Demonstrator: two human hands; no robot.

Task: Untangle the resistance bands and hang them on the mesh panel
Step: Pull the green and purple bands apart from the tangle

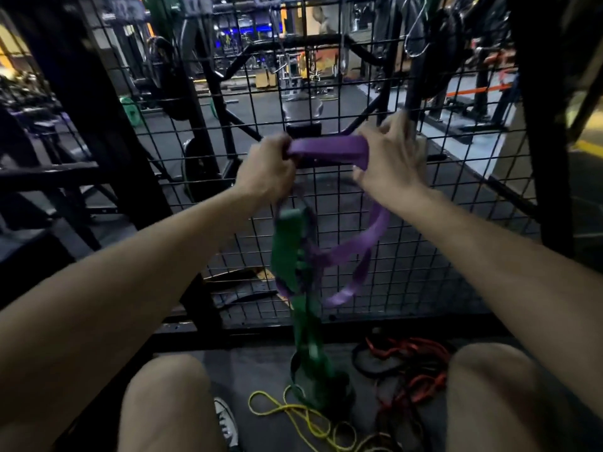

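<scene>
A purple resistance band (329, 148) stretches between my two hands in front of the black mesh panel (424, 256). My left hand (266, 169) grips its left end. My right hand (388, 158) holds its right end, with the fingers curled over the band close to the mesh. More of the purple band loops down below my hands and is tangled with a green band (288, 249), which hangs to the floor. The picture is blurred by motion.
On the floor between my knees lie a yellow band (293, 415), red bands (408, 353) and black bands (372, 363). A black steel rack post (94, 109) stands to the left of the mesh. Gym equipment shows beyond the mesh.
</scene>
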